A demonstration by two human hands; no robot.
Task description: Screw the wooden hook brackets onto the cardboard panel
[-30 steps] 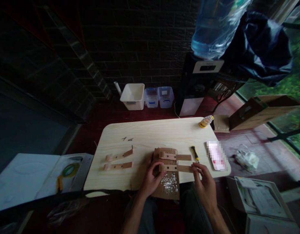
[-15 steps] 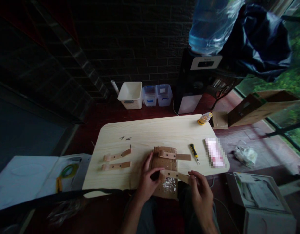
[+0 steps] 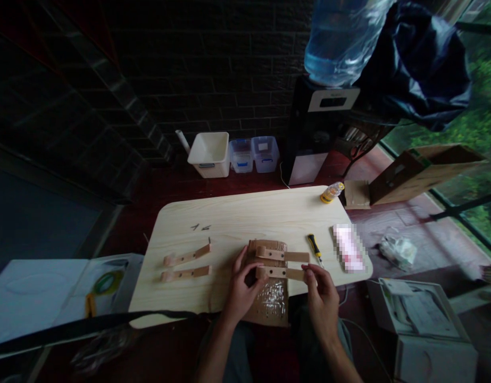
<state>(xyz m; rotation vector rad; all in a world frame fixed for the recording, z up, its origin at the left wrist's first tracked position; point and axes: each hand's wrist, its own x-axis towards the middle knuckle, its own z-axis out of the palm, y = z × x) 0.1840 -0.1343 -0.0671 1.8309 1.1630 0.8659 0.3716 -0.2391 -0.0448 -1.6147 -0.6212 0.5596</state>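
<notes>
A cardboard strip (image 3: 283,273) with dark round dots lies across a taped, hole-punched cardboard panel (image 3: 274,303) at the table's front edge. Its curled left end is pinched by my left hand (image 3: 242,284). At the strip's right end, my right hand (image 3: 320,287) grips it between thumb and fingers. Just beyond, a similar cardboard strip (image 3: 281,255) rests on the panel. To the left, two more strips, an upper one (image 3: 187,257) and a lower one (image 3: 186,274), lie on the table. A yellow-and-black screwdriver (image 3: 315,247) is right of the panel.
On the pale wooden table (image 3: 237,213) are several small dark screw-like pieces (image 3: 200,227), a yellow-capped bottle (image 3: 332,192) and a blurred-out flat item (image 3: 349,248). Plastic bins (image 3: 209,154) and a water dispenser (image 3: 315,127) stand behind. Open boxes (image 3: 424,308) flank the table.
The held strip has moved up the panel, nearer the other strip and more parallel to it. Both hands have moved with it. The whole view has shifted slightly.
</notes>
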